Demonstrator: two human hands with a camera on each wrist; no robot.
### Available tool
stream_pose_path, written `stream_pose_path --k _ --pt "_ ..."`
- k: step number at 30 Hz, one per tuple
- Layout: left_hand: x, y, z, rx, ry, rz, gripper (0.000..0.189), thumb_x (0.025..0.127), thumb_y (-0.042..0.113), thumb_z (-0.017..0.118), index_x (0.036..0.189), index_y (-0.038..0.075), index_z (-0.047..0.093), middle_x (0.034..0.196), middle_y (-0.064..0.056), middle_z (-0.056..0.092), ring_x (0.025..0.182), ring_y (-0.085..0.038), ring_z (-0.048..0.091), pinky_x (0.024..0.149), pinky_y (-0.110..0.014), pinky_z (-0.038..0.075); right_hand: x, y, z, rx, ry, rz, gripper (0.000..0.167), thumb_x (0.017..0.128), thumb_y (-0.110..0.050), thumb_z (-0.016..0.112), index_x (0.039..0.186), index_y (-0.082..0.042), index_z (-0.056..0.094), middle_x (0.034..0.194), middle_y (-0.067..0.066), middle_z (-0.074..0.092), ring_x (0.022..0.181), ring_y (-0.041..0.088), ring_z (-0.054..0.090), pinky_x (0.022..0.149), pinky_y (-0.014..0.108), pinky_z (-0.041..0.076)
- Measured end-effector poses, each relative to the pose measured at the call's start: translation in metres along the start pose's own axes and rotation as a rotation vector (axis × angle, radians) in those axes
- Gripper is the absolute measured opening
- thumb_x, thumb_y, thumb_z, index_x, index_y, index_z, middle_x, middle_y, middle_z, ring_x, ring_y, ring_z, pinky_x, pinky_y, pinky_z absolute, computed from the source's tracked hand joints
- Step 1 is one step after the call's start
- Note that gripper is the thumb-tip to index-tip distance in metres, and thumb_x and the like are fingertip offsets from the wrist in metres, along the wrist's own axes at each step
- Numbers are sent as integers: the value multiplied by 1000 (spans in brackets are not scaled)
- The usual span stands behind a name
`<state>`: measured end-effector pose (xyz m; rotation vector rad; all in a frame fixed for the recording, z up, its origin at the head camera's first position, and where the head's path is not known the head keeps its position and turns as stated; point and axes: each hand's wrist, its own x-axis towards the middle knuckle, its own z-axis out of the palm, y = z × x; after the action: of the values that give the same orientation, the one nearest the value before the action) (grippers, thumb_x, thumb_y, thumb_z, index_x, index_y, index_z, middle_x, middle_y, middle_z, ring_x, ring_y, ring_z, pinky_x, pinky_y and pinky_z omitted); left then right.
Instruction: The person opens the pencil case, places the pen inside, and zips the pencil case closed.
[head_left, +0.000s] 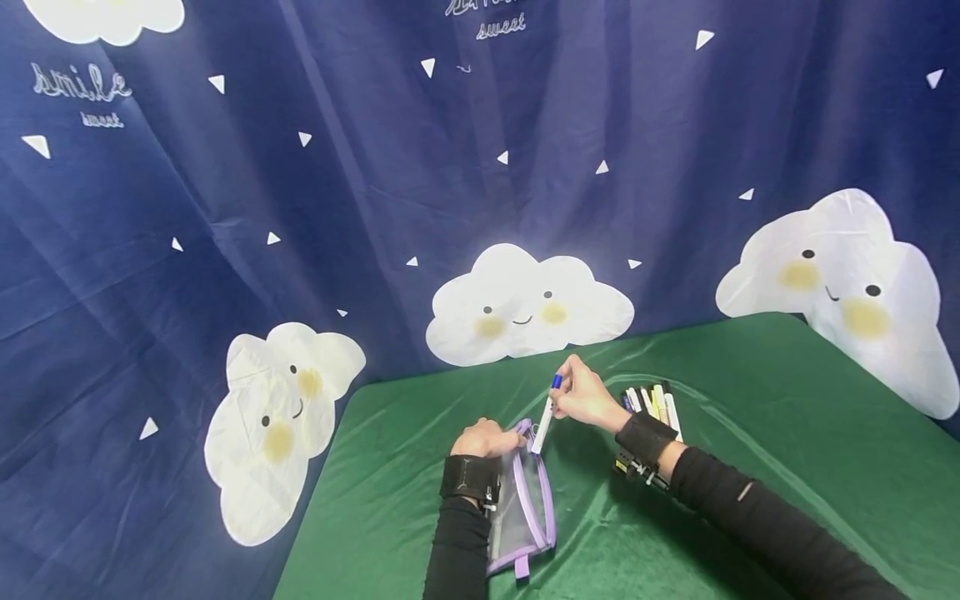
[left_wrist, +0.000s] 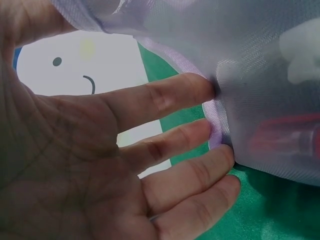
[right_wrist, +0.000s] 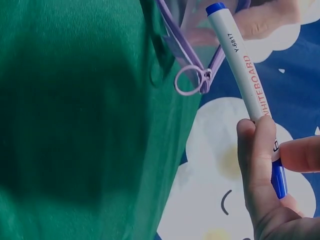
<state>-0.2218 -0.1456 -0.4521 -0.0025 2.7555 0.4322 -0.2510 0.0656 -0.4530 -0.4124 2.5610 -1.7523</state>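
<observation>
My right hand point(head_left: 583, 398) pinches a whiteboard marker point(right_wrist: 239, 60) with a white barrel and blue ends. The marker tilts, its lower end at the open zipper of a see-through mesh pencil case point(head_left: 517, 556) with purple trim. My left hand point(head_left: 483, 439) holds that case by its far end. In the left wrist view the fingers point(left_wrist: 165, 97) lie against its outside, while the thumb passes behind its edge. A red item point(left_wrist: 285, 137) shows through the mesh. A ring-shaped zipper pull point(right_wrist: 187, 80) hangs at the case's end in the right wrist view.
Several pens and markers point(head_left: 656, 400) lie in a group right of my right hand, partly hidden behind the wrist. A green cloth point(head_left: 390, 483) covers the table. Behind its far edge hangs a dark blue curtain point(head_left: 360, 167) with clouds.
</observation>
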Motion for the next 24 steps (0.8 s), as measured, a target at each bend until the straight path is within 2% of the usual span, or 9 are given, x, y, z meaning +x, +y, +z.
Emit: stream_pose_path --k 7,14,24 --pt "0 -1 0 -7 -6 -3 77 83 56 62 131 -5 63 141 -25 55 126 -48 56 104 -57 49 -4 2 12 38 -28 50 28 90 5 63 112 6 45 88 21 68 67 26 74 68 37 64" --pt "1 0 0 -10 -13 -3 78 83 57 61 132 -4 62 143 -25 55 127 -48 56 104 -57 49 -7 8 19 63 -45 57 31 87 6 66 111 8 47 88 23 69 66 21 73 65 32 63" --pt "0 0 -1 -14 -7 -1 75 82 55 62 129 -4 64 139 -25 57 124 -48 58 102 -57 50 -11 8 26 125 -47 115 28 85 5 68 106 9 49 85 21 71 67 22 74 65 34 64"
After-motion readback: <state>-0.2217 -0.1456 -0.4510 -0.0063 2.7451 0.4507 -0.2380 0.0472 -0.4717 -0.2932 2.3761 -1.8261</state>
